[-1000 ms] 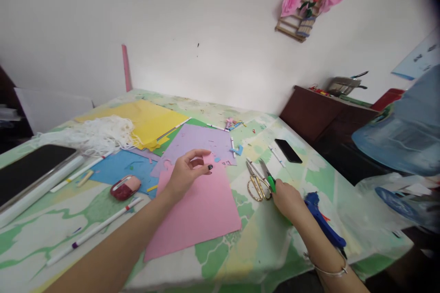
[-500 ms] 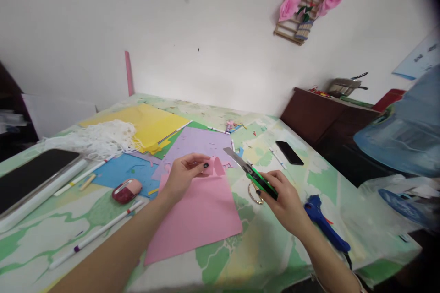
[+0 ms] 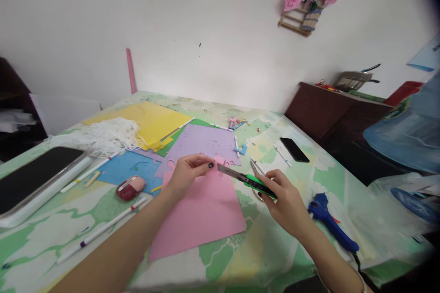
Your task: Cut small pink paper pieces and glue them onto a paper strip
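Note:
Between the fingertips of my left hand (image 3: 189, 174) is a small pink strip (image 3: 220, 160), partly hidden by the fingers. My right hand (image 3: 283, 197) grips a green and black utility knife (image 3: 257, 185) with its blade out. The blade tip points left and sits right at the strip beside my left fingertips; whether it touches cannot be made out. Under both lies a large pink sheet (image 3: 199, 219) on the patterned tablecloth. Scissors (image 3: 255, 167) with gold handles lie partly hidden behind the knife and my right hand.
Purple (image 3: 209, 139), yellow (image 3: 151, 119) and blue sheets (image 3: 120, 171) overlap behind. Left are white cords (image 3: 113, 135), a maroon and pink case (image 3: 130, 187) and markers (image 3: 103, 229). A black phone (image 3: 294, 149) and blue glue gun (image 3: 332, 224) lie on the right.
The knife has swung down and left, bringing its blade from above the sheet to the pink strip. The strip's curled loop now looks flatter. The view has shifted slightly.

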`<state>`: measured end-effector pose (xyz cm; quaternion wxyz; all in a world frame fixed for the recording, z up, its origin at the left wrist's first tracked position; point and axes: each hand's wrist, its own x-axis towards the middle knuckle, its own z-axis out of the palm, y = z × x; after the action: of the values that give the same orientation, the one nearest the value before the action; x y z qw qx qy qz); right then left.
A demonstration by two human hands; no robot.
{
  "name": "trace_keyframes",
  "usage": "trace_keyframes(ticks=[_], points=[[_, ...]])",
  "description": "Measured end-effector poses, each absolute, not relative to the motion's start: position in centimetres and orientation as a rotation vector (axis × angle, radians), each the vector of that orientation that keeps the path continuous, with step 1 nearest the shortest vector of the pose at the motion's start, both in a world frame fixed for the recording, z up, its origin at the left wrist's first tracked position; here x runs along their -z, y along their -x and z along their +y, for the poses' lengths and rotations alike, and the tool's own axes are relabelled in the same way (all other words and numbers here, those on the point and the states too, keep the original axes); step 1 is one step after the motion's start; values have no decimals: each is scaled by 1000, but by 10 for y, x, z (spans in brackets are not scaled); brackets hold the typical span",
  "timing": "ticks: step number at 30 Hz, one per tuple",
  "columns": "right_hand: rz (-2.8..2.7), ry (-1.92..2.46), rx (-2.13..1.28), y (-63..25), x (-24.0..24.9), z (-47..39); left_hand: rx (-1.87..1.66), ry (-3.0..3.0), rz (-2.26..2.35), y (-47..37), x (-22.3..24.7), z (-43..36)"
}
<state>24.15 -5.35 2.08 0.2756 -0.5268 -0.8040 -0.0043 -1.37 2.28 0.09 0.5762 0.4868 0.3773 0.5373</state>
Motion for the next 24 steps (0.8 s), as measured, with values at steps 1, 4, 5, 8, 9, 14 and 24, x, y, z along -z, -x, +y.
trace_keyframes(ticks=[1, 4, 5, 8, 9, 14, 24], points=[[-2182, 1422, 16, -242, -21, -54, -1251, -1139, 883, 14, 0, 23], [-2237, 1435, -27, -241, -20, -55, -1236, -1135, 887, 13, 3, 24], [-2251, 1438, -44, -240, -19, -56, -1231, -1135, 891, 13, 4, 24], [-2294, 1413, -86, -236, -19, -56, -1214, -1145, 926, 12, 7, 25], [-2308, 1402, -94, -234, -18, -55, -1212, -1151, 943, 12, 8, 25], [-2333, 1389, -156, -229, -20, -55, -1218, -1098, 963, 11, 11, 25], [-2370, 1495, -108, -222, -24, -56, -1328, -995, 999, 5, 10, 23]])
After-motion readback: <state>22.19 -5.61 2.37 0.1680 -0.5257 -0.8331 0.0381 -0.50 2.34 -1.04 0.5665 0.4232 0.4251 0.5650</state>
